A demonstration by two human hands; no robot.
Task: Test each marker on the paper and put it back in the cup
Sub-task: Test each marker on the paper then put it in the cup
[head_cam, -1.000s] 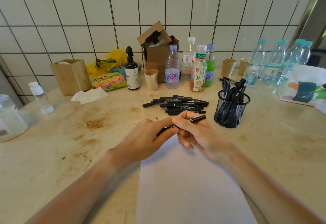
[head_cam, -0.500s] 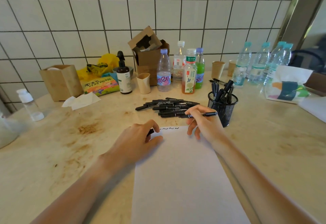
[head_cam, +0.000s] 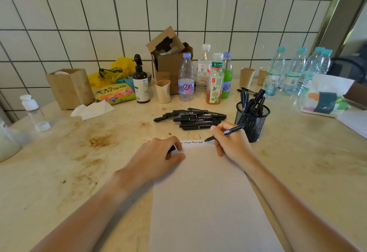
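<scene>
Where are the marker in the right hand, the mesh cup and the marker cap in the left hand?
marker [head_cam: 230, 131], head view, on the barrel behind the fingers.
mesh cup [head_cam: 251, 124], head view, on the front wall.
marker cap [head_cam: 173, 148], head view, on the black end between the fingers.

A single wide-angle view, worn on the person's head, looks forward and steeply down across the stained beige stone bench toward the white tiled wall behind it. It sits close: both forearms enter from the bottom edge, and the white sheet of paper fills the lower middle (straight lines bow near the edges). No second view shares the scene.
</scene>
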